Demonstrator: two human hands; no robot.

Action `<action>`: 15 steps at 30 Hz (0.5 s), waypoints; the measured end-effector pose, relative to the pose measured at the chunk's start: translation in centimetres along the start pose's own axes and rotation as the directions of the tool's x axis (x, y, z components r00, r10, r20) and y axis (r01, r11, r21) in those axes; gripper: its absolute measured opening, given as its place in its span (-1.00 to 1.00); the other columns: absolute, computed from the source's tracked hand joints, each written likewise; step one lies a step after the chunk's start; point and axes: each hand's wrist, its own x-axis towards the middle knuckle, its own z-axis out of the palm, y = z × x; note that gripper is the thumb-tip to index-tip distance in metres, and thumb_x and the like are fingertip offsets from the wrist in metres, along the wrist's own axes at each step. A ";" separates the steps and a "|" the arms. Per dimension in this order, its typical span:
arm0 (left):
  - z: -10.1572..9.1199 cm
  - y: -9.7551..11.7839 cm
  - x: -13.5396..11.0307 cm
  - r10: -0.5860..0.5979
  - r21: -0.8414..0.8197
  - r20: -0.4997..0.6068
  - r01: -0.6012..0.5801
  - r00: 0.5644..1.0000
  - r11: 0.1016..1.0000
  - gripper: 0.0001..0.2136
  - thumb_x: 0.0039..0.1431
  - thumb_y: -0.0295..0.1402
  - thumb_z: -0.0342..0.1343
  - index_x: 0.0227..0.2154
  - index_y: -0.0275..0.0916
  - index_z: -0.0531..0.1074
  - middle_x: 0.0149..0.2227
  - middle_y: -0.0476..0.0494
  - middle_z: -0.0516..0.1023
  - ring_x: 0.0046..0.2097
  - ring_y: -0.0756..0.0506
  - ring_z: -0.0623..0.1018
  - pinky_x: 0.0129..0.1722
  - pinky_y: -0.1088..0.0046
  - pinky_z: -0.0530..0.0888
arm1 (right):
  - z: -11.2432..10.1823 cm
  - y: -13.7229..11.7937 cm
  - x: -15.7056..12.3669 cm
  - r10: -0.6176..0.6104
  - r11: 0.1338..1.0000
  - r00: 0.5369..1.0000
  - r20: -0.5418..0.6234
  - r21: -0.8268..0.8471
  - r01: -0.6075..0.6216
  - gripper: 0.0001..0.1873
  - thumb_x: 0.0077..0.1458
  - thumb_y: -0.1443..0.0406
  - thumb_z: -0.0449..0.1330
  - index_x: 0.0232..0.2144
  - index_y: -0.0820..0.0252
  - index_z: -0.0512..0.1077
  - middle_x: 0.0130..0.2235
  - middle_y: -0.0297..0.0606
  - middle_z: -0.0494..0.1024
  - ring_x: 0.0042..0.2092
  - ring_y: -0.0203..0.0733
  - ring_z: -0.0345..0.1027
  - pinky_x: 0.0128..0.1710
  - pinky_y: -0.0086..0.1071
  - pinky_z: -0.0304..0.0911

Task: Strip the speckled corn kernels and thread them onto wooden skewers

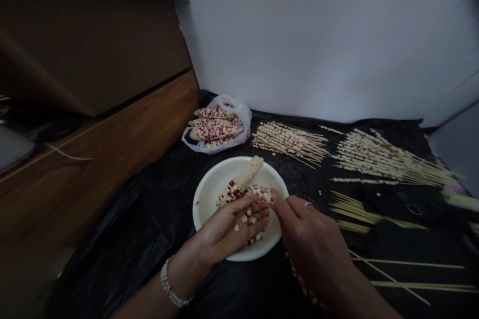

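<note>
A partly stripped corn cob (239,183) with red and cream kernels lies in a white plate (220,174), its bare pale end pointing away from me. My left hand (232,224) is curled over the cob's near part above the plate, and loose kernels sit among its fingers. A beaded bracelet (170,281) circles that wrist. My right hand (310,229), with a ring (308,204) on one finger, pinches at the kernels on the cob with its thumb and forefinger. The lower part of the cob is hidden under my left hand.
Several whole cobs (215,128) lie in a white plastic bag (243,118) behind the plate. Bundles of kernel-threaded skewers (389,159) and bare skewers (407,264) cover the black plastic sheet (112,254) to the right. A wooden ledge (93,159) runs along the left.
</note>
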 end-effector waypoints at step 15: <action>1.0 0.2 -0.3 0.141 -0.016 -0.068 -0.142 0.988 0.990 -0.80 0.10 -0.72 0.01 -0.24 -0.44 0.42 -0.21 -0.32 0.57 -0.13 -0.12 0.58 -0.04 0.39 0.50 | -0.4 -0.1 0.2 -0.002 0.999 1.000 -0.028 0.034 0.003 -0.62 0.05 0.48 0.03 -0.06 0.29 0.39 -0.43 -0.28 0.42 -0.48 -0.28 0.28 -0.54 -0.41 0.07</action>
